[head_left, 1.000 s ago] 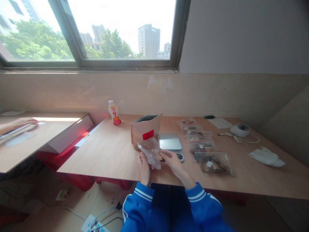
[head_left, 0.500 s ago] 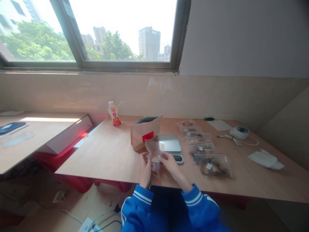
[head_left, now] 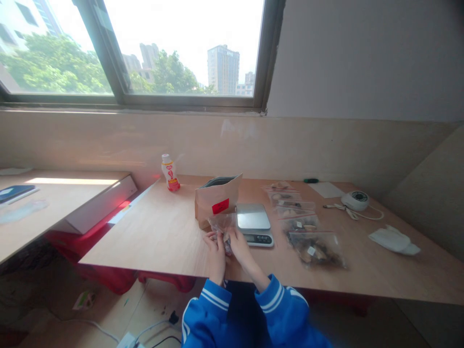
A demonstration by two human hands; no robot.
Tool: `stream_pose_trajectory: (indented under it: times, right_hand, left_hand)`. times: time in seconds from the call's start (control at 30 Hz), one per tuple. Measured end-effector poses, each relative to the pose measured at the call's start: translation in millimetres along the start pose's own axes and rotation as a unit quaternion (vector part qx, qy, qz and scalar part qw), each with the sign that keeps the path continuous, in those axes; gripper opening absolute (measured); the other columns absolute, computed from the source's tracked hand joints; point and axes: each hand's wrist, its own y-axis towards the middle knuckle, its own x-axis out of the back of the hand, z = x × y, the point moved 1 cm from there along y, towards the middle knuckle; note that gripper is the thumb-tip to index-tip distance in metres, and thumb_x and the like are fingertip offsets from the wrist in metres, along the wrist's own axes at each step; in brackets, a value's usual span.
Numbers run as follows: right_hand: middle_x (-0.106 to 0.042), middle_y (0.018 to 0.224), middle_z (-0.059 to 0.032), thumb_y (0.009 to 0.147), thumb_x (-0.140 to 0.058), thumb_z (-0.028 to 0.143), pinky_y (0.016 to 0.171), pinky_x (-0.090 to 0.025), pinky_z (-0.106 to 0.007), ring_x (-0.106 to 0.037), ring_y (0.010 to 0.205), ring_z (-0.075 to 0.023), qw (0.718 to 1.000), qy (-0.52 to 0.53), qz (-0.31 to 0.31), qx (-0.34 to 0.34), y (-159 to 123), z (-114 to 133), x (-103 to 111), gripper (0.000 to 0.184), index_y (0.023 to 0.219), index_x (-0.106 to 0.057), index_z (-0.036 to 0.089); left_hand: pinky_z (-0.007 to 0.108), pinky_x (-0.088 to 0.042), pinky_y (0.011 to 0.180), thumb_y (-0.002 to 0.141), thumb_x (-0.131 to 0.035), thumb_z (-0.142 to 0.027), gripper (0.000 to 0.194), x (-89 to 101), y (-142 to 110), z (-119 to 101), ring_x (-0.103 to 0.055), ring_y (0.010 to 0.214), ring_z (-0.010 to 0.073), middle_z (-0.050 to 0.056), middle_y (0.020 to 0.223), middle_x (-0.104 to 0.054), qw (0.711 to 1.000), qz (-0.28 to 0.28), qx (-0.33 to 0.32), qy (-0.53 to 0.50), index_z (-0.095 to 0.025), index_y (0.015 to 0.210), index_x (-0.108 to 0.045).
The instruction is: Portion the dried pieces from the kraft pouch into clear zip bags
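Two hands | left hand (head_left: 215, 256), right hand (head_left: 241, 249) | fingers (head_left: 232, 236) closed on clear zip bag (head_left: 222, 223) | beside digital scale (head_left: 253, 216)

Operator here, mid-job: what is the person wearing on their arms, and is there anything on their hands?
Both arms are in a bright blue jacket with white trim. The left sleeve and right sleeve each have two white stripes near the cuff. The left hand and right hand are bare, with no gloves.
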Motion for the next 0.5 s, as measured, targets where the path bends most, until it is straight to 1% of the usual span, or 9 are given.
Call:
stream_pose_trajectory:
  times: [0.1,0.23,0.37,0.5]
  right_hand:
    - [-0.067,0.088,-0.0089,0.084,-0.040,0.050,0.081,-0.045,-0.036,-0.061,0.086,-0.0235,1.000,0.021,-0.006,-0.010,2.0,-5.0,-9.4,0.037,0.084,-0.059,0.019]
    - [-0.068,0.087,-0.0069,0.077,-0.055,0.048,0.079,-0.047,-0.035,-0.063,0.087,-0.0237,0.999,0.050,-0.004,-0.011,3.0,-10.7,-14.4,0.030,0.086,-0.060,0.020]
    - [-0.069,0.090,-0.0084,0.074,-0.060,0.045,0.080,-0.047,-0.036,-0.064,0.088,-0.0241,0.995,0.098,-0.001,-0.021,1.9,-12.9,-10.2,0.030,0.087,-0.063,0.018]
    - [-0.069,0.097,-0.0109,0.068,-0.066,0.046,0.084,-0.046,-0.037,-0.063,0.093,-0.0252,0.989,0.143,0.007,-0.036,0.9,-10.4,-3.4,0.037,0.090,-0.066,0.016]
  left_hand:
    - [0.037,-0.049,0.068,0.085,-0.046,-0.046,0.028,0.1,0.6,1.3,-0.062,0.075,0.0212,0.005,0.083,-0.057,1.000,-0.012,-0.001,0.019,-0.020,0.093,-0.038]
    - [0.039,-0.049,0.071,0.085,-0.044,-0.045,0.029,0.6,-0.3,1.5,-0.062,0.078,0.0220,0.007,0.087,-0.058,1.000,-0.008,-0.004,0.025,-0.019,0.097,-0.037]
    - [0.040,-0.047,0.075,0.088,-0.042,-0.042,0.024,0.6,-0.9,1.7,-0.061,0.083,0.0225,0.008,0.089,-0.055,1.000,-0.015,-0.010,0.025,-0.020,0.095,-0.036]
    - [0.040,-0.047,0.076,0.089,-0.040,-0.042,0.022,0.4,-0.1,3.8,-0.060,0.084,0.0218,0.008,0.092,-0.054,1.000,-0.010,0.010,0.000,-0.020,0.095,-0.036]
